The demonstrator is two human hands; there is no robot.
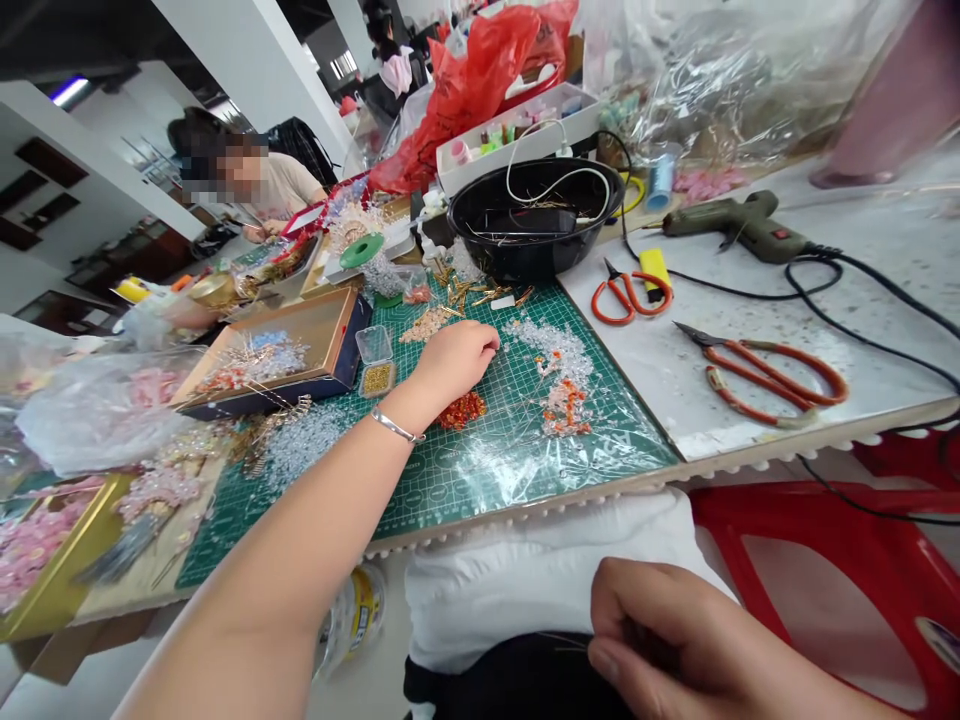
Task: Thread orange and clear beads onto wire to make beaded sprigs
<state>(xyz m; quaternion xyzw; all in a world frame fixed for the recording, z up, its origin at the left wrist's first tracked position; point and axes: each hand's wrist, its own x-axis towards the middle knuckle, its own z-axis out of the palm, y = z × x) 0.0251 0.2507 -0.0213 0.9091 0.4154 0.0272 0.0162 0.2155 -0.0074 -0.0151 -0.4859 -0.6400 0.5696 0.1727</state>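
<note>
My left hand [461, 358] reaches across the green cutting mat [480, 490], its fingers curled together at the mat's surface. What its fingertips hold, if anything, is hidden. Beside its wrist lies a pile of orange-red beads [462, 410]; to its right are clear beads [559, 350] and a mixed patch of orange and clear pieces [568, 405]. Low in the view, above my lap, my right hand [660, 630] is closed in a pinch. Thin wires [564, 641] stick out leftward from its fingers. A small box of gold beads [377, 379] sits left of my left hand.
Orange-handled pliers [780, 375], small scissors [630, 292] and a glue gun [750, 228] with its cable lie on the right. A black basin [525, 255] stands behind the mat, an open box [281, 340] to the left. A red stool [847, 560] is below. Another person [277, 185] sits farther back.
</note>
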